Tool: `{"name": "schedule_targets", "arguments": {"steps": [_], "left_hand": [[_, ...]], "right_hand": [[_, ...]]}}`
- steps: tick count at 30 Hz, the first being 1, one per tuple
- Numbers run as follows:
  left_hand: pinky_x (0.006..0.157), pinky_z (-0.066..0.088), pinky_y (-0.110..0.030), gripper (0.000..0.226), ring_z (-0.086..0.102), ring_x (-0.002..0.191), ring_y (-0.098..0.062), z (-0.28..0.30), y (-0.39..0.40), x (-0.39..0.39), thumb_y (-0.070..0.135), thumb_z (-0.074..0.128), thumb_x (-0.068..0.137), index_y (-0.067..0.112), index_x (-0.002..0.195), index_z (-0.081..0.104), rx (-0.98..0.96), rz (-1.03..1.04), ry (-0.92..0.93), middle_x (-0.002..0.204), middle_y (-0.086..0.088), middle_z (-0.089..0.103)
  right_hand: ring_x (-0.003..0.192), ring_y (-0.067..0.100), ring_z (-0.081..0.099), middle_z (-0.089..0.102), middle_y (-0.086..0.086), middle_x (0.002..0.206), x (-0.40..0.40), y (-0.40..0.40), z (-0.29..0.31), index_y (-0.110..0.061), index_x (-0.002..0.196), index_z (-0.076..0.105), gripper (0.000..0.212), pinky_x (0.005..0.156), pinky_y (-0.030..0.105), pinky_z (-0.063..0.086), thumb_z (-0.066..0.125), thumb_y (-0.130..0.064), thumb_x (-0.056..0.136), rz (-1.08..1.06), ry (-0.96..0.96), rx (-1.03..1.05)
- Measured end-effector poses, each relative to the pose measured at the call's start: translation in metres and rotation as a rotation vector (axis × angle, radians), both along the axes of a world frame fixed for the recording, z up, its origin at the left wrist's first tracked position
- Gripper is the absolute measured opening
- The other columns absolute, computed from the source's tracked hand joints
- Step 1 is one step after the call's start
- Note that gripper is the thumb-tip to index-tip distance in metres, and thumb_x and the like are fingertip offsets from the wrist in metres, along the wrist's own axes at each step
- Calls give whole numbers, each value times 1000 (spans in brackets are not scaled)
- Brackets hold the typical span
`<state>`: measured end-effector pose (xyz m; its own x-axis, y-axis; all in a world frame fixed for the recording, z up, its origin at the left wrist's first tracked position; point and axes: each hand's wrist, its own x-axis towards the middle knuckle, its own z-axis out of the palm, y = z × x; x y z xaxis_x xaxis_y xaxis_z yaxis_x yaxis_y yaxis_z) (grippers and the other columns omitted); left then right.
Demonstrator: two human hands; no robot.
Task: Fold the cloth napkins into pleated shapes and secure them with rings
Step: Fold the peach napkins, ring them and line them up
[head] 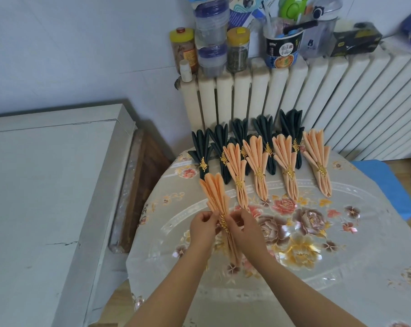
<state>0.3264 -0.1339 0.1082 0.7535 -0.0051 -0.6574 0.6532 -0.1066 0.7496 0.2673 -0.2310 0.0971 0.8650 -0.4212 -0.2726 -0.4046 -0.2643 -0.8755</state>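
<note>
a pleated peach napkin (219, 208) is held upright-looking on the tablecloth (341, 267) at the near left of the table, its fan spread toward the far side and its tail pointing near. a gold ring (224, 223) with a leaf shape is seen around its middle. the left hand (203, 228) is placed at the left of the ring, fingers curled and pinching the folds there; the right hand (245, 228) is placed at the right, fingers likewise curled onto the napkin beside the ring. whether the ring itself is touched by either hand cannot be told. farther off, four more peach napkins (287, 166), each ringed in gold, are laid in a row running from left to right, well apart from the hands. behind them, against the radiator (317, 90), five dark green napkins (290, 128) with gold rings are lined up, partly overlapped by the peach row. jars (237, 50), a stack of clear tubs and a noodle cup (283, 51) filled with small items are stood on top of the radiator. a white cabinet (46, 185) is seen at the left of the table.
</note>
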Motion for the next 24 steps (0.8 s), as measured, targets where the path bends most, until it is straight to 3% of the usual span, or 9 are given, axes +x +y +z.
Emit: {"name": "schedule_targets", "arguments": {"steps": [4,8,12,19,24], "left_hand": [[77,58,-38,15,69,82,-21,-11,-9,17,16,64,90,2,87,61,15,-14,-48,93,-14,70],[76,57,-30,12,67,82,-19,-22,-19,38,11,62,91,0,89,62,-40,84,-27,93,-13,69],[70,55,-26,11,66,79,-19,-43,-37,74,9,60,92,0,86,62,-73,189,10,89,-13,68],[80,57,-41,12,68,85,-29,-88,-43,125,15,65,89,7,81,64,3,247,29,87,-14,71],[83,56,-47,12,69,83,-29,-108,-44,133,20,66,88,11,80,67,66,225,41,84,-11,72]], "right_hand": [[76,8,60,65,-10,78,29,-14,2,-22,84,65,10,64,20,42,59,-27,90,-115,74,154],[79,18,60,66,-1,78,63,-21,-11,-19,76,65,14,77,35,50,60,-20,89,-223,166,291],[86,20,63,68,2,86,106,-38,-42,-20,77,65,13,86,40,51,60,-21,89,-341,229,361],[89,30,65,69,13,90,150,-43,-86,-15,75,66,13,85,44,54,62,-11,87,-456,256,587],[75,25,69,70,9,76,158,-45,-100,-14,74,65,15,79,41,57,62,-13,88,-435,282,537]]}}
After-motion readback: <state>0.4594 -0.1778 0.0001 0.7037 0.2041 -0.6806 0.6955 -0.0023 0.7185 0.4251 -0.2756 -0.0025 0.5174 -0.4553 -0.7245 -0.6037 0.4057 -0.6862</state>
